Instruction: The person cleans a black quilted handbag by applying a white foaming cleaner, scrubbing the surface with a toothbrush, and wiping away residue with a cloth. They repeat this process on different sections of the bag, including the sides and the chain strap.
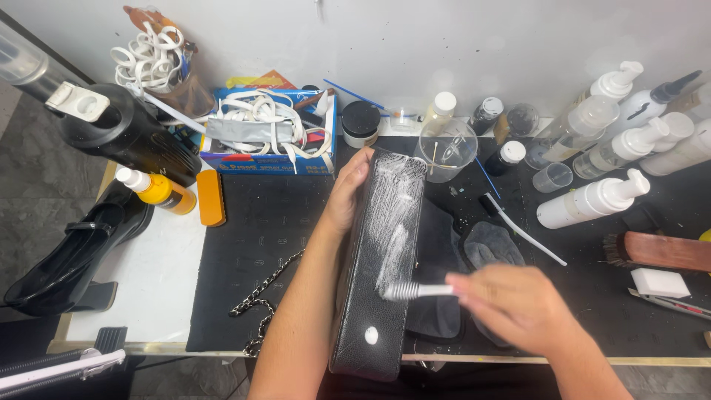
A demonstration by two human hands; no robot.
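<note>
A black leather handbag point(374, 296) stands on its side on the black mat point(252, 244), its upper face smeared with white foam. My left hand point(344, 194) grips the bag's far left edge and steadies it. My right hand point(515, 302) holds a small white brush point(416, 291) whose bristled head rests on the bag's foamy face. A metal chain strap point(259, 300) trails from the bag to the left. A white blob of foam sits near the bag's near end.
White pump bottles point(592, 200) lie at the right beside a wooden brush point(663, 250), a white sponge block point(659, 281), a clear cup point(446, 148) and small jars. A grey cloth point(492, 244), an orange bottle point(157, 190), a blue box of strips point(270, 133) and a black shoe point(70, 252) lie around.
</note>
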